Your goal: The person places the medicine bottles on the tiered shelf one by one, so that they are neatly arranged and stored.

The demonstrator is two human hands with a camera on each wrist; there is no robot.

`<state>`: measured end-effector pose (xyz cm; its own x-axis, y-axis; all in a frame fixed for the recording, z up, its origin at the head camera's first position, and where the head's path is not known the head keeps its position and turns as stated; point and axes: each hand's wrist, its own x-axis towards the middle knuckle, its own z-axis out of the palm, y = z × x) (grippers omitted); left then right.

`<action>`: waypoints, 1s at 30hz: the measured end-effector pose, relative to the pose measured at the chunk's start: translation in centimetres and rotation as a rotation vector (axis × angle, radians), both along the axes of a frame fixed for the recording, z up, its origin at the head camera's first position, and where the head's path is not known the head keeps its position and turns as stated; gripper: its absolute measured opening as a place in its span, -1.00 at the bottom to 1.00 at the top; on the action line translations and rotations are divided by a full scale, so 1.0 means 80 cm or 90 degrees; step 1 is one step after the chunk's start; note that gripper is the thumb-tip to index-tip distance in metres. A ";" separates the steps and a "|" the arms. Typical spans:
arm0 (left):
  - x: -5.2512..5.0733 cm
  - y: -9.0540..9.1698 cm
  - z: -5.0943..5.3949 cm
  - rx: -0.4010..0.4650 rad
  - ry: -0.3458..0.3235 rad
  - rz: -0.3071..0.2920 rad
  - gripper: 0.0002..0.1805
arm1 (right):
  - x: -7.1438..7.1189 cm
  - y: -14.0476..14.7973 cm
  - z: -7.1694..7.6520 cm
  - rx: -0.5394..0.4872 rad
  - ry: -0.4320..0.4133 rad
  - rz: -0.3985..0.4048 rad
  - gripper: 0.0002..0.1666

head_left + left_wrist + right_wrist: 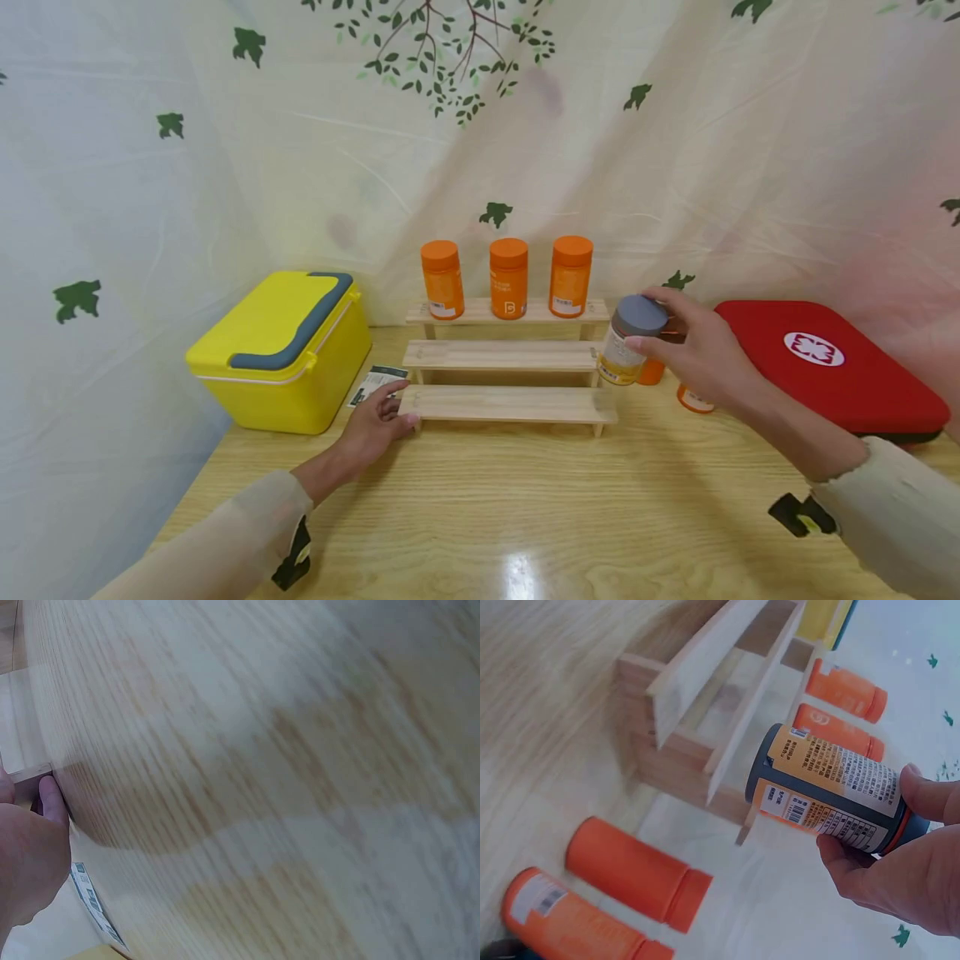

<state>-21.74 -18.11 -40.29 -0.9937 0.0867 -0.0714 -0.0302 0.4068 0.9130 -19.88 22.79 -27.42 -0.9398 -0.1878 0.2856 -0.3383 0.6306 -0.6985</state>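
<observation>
The grey-lidded bottle (619,360) is hanging in the air just beside the right end of the middle board of the wooden rack (510,404), and the right grip (693,346) is clamping it near the lid, thumb on one side and fingers on the other. That high hold is leaving the base free, so a knock against the board's end could be tilting it or twisting it loose. The left grip (375,425) is pinching the left end of the lowest board; were it tugging there, the rack could be skewing, and the three orange bottles (508,279) that are standing on the top board could be toppling. Two more orange bottles (637,870) are standing on the bench (487,500) near the right grip, and a low sweep could be tipping them. The narrow boards are probably leaving little margin: a base landing half over an edge could be sliding off
</observation>
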 end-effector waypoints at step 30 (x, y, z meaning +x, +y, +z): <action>0.001 -0.001 0.000 -0.006 -0.006 0.003 -0.35 | -0.057 -0.159 0.012 -0.096 -0.036 0.132 -0.36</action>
<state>-21.66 -18.15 -40.32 -0.9933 0.0817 -0.0817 -0.0406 0.4153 0.9088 -24.41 10.07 -26.46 -0.9011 -0.3372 0.2724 -0.4066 0.4397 -0.8008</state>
